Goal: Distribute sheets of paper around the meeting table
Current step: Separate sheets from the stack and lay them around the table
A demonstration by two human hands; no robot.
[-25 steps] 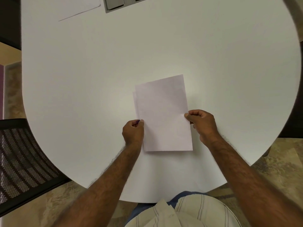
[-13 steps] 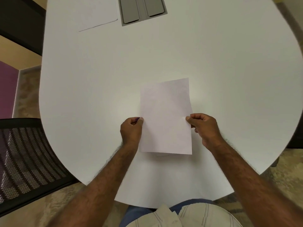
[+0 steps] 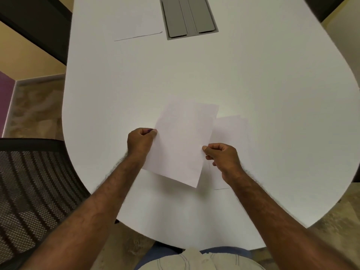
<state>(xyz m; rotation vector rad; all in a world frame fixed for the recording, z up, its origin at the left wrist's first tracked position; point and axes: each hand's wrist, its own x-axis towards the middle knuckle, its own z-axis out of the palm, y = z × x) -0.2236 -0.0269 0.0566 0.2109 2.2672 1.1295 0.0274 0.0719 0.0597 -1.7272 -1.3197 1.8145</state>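
White sheet [image 3: 181, 141] pinched by left hand [image 3: 140, 141]; right hand [image 3: 224, 157] pinches stack [image 3: 231, 131].

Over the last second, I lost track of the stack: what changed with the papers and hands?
The left hand has swung its sheet away to the left, tilted, uncovering the remaining sheets lying on the table. The right hand pinches the tilted sheet's right edge, above those sheets. Unchanged: both pinch grips and the far sheet beside the grey panel.

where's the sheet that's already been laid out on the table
In the head view it lies flat at the far left of the white table, its near edge just left of the grey cable hatch.
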